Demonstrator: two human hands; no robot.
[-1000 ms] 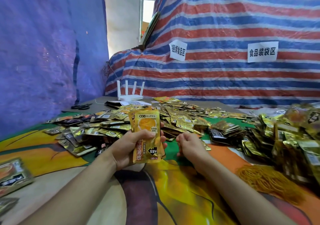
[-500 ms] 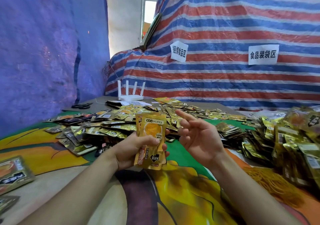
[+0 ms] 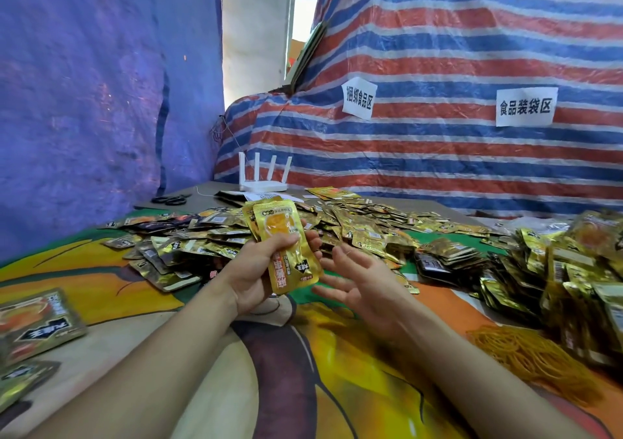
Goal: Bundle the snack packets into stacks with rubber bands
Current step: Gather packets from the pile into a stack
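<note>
My left hand (image 3: pixel 256 273) grips a small stack of snack packets (image 3: pixel 286 236), upright above the printed cloth (image 3: pixel 337 371), with the thumb across the front face and the fingers curled behind. My right hand (image 3: pixel 365 281) hangs just beside it, fingers spread apart, gripping nothing I can be sure of (a thin pale line crosses the fingers; it may be a band, I cannot tell).

I judge this to be the banding step: the stack is gathered but not yet bound. The next move calls for a band stretched wide over spread fingers and slipped over the stack's end without letting the packets fan out. Spares lie in the pile of rubber bands (image 3: pixel 532 361) near my right forearm.

The stack shows only its front and one edge behind, so its count is hidden. Beyond lies the heap of loose packets (image 3: pixel 364 226). The piles at the right (image 3: pixel 573 270) blur and run out of view, bound or not.
</note>
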